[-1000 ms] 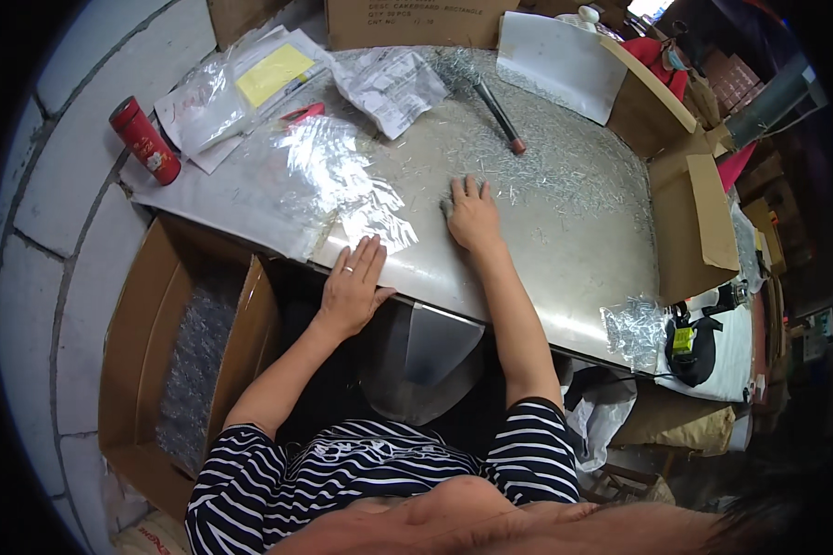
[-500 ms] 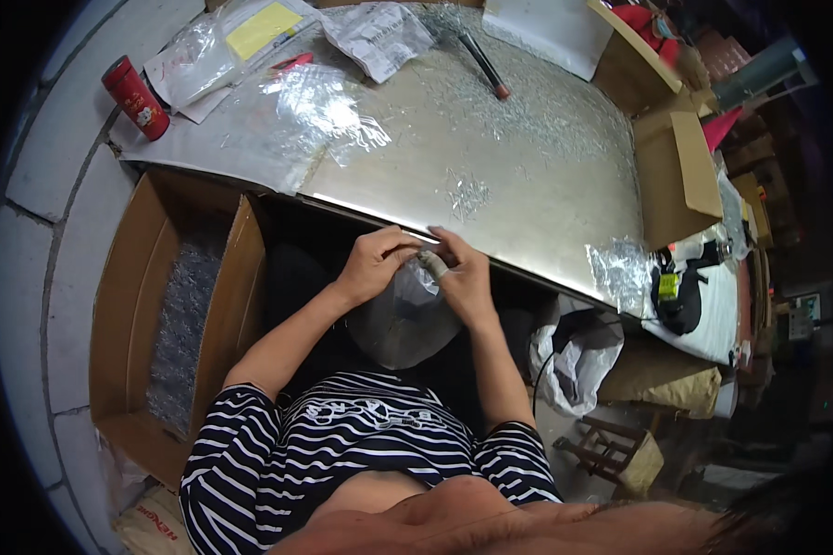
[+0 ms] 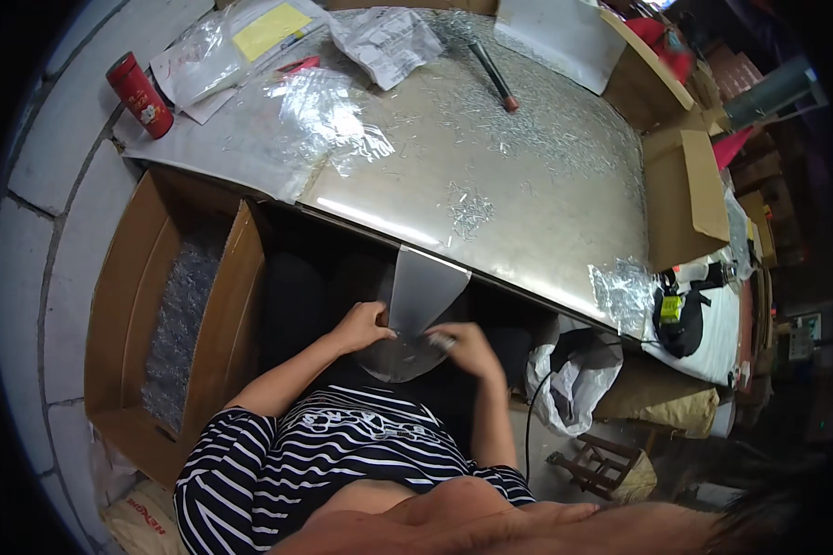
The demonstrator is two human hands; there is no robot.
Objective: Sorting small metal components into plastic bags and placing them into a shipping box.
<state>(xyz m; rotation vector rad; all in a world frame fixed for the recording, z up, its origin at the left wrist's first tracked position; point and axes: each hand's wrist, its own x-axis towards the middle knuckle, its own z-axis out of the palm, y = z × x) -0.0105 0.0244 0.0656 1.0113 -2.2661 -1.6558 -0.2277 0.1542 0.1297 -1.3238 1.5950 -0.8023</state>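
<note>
A translucent plastic bag (image 3: 424, 294) lies over my lap, below the table's front edge. Its flat upper part reaches up to that edge, and its rounded lower part spreads between my hands; what it holds is hard to make out. At the bag's left side my left hand (image 3: 359, 328) has its thumb and fingers curled onto the plastic. My right hand (image 3: 467, 350) is at the right side of the bag, smeared by motion, with a pale wrap on one finger. Whether its fingers grip the plastic is unclear.
The metal-topped table (image 3: 379, 199) carries scattered small clear pieces (image 3: 470, 211) and a dark rod-shaped tool (image 3: 492, 76). On the left are a red flask (image 3: 140, 95) and a cardboard box (image 3: 120, 305) of clear pieces. A white bag (image 3: 574, 393) hangs at right, above a wooden stool (image 3: 602, 462).
Both hands have come down from the bag's gathered top near the table edge toward my lap. The bag's upper part now lies spread flat. My right hand has moved slightly right.
</note>
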